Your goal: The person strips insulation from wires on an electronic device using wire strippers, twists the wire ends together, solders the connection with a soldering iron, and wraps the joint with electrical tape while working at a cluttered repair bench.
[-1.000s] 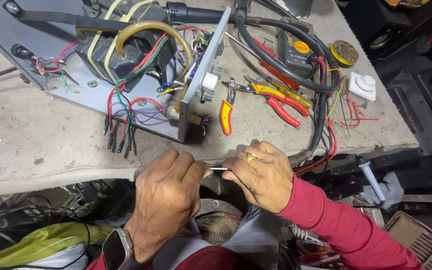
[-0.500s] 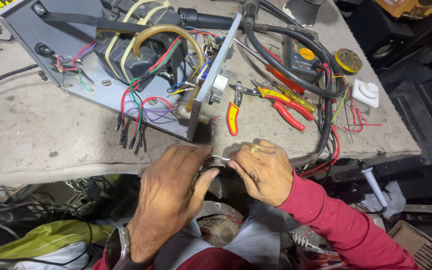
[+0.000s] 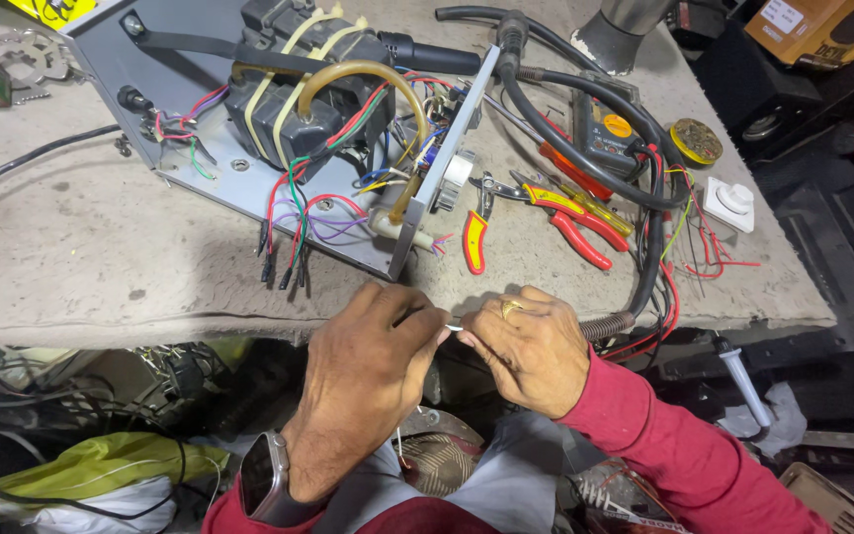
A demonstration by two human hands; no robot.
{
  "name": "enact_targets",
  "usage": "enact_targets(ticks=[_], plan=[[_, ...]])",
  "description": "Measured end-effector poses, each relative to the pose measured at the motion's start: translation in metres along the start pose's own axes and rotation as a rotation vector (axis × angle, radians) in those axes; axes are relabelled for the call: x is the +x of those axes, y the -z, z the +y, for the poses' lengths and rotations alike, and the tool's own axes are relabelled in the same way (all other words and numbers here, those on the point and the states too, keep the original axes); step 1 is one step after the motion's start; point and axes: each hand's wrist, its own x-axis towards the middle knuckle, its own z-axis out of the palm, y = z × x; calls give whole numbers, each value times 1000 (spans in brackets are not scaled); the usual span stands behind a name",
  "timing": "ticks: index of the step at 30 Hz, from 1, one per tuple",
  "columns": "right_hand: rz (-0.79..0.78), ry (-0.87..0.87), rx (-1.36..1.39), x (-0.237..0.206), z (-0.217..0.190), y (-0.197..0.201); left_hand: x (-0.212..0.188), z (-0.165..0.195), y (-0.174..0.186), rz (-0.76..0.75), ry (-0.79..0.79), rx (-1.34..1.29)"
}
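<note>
My left hand and my right hand meet at the near edge of the worktable. Between their fingertips they pinch a thin pale wire, of which only a short bit shows. The right hand wears a ring; the left wrist carries a watch. Just beyond the hands lies an opened grey metal chassis with a dark transformer, a tan tube and bundles of red, green and purple wires hanging loose toward me.
Red-and-yellow pliers and a cutter lie right of the chassis. A thick black cable loops past a multimeter, a solder tin and a white switch. Below the table edge sit cables and a yellow-green bag.
Both hands have stayed together on the thin wire at the table edge, with small finger shifts. The view has tilted, so the chassis and tools sit lower and more to the right in the picture.
</note>
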Motion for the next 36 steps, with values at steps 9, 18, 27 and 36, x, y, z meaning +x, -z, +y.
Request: enact_targets(ticks=[9,18,27,36], plan=[[8,-5,-26,11,-3,-2,0,-3,-3,82,-6,43],[50,-38,-42,16,-4,-5,-2,-3,0,176,17,-2],[34,-35,-46,17,-4,-10,-4,-6,5,189,-29,154],[15,-41,-87,12,-7,-6,-5,3,0,148,-94,235]])
